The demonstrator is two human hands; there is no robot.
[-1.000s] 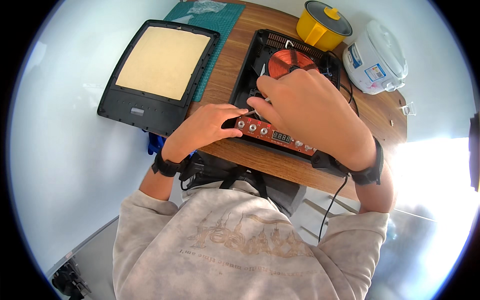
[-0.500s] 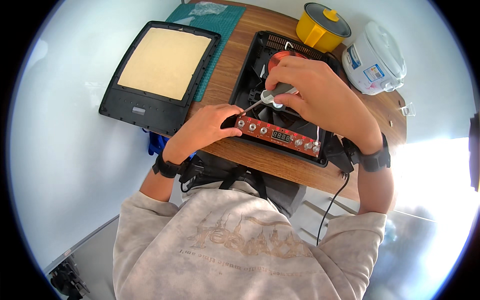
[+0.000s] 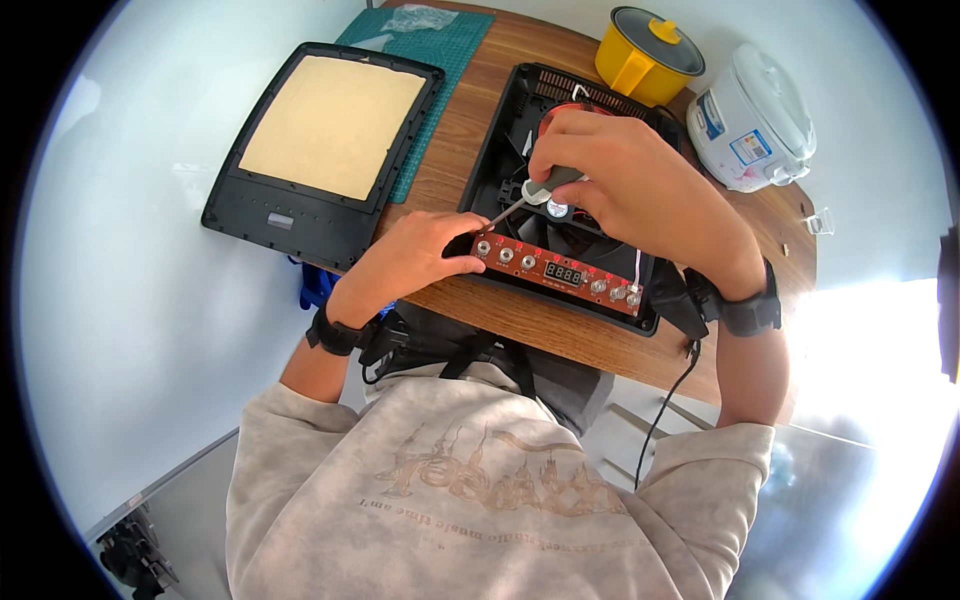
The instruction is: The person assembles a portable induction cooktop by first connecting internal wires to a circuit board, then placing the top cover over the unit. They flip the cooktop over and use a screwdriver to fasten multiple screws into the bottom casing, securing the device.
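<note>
Head view: the right hand [image 3: 640, 180] holds a screwdriver [image 3: 535, 193], its grip closed around the grey handle, the shaft slanting down and leftward. The tip reaches the upper left corner of a red circuit board [image 3: 543, 260], beside the left hand's fingers; whether it touches a screw is too small to tell. The left hand [image 3: 428, 250] has its grip at the board's left end, fingertips and thumb slightly apart; I cannot tell whether they pinch anything. The board, with round buttons and a small display, lies along the near side of an open black housing [image 3: 489, 165]. Inside the housing, a black fan [image 3: 538, 232] sits beyond the board, and a copper coil [image 3: 577, 107] is partly hidden behind the right hand. On the wooden surface [image 3: 455, 125], a black panel [image 3: 290, 208] with a cream sheet [image 3: 333, 125] lies to the left, overlapping a green mat [image 3: 450, 50]. A yellow pot [image 3: 632, 72] and a white rice cooker [image 3: 743, 120] stand at the far right.
</note>
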